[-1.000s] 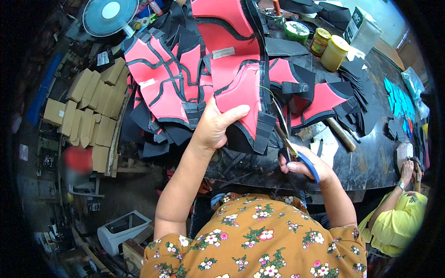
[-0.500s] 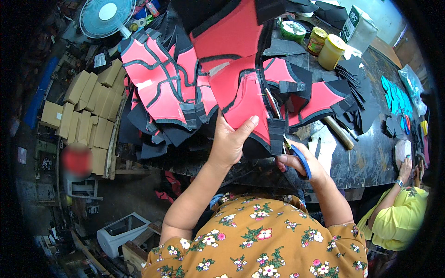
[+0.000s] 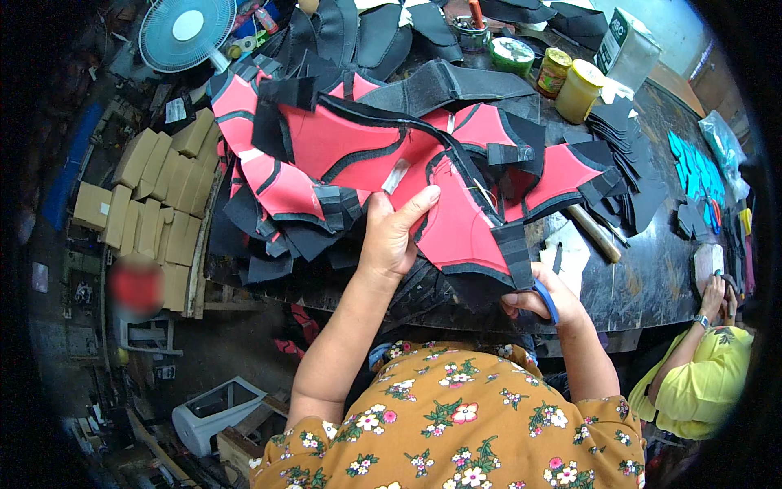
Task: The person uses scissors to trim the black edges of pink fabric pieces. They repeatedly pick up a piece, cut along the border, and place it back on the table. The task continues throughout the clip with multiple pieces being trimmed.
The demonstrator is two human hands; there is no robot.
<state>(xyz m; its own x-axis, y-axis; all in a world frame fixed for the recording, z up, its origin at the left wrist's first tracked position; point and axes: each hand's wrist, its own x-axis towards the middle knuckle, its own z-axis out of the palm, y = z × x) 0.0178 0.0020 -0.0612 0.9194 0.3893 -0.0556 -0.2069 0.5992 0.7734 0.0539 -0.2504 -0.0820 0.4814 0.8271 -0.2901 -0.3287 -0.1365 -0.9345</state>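
My left hand [image 3: 389,240] grips a pink foam-fabric piece with black trim [image 3: 464,224], thumb on top and fingers hidden beneath. The piece stretches from a black strap end at the upper left to a dark corner by my right hand [image 3: 562,301]. Blue-handled scissors [image 3: 545,299] sit in my right hand; their blades are hidden by the fabric. Loose thread ends show along the black seam. Behind and left of the held piece lies a pile of similar pink-and-black pieces [image 3: 232,122]; another such piece [image 3: 566,173] lies to the right.
Jars [image 3: 582,91], a tin can [image 3: 629,45] and black cut pieces [image 3: 346,37] stand or lie at the back of the dark table [image 3: 643,285]. A wooden stick [image 3: 595,234] lies right. Boxes [image 3: 147,163] and a fan [image 3: 187,28] are left; a person in yellow [image 3: 705,383] works right.
The held piece has come down and turned, its raised upper part now lying toward the left. My left hand moved slightly left; my right hand and the scissors shifted slightly right and toward me.
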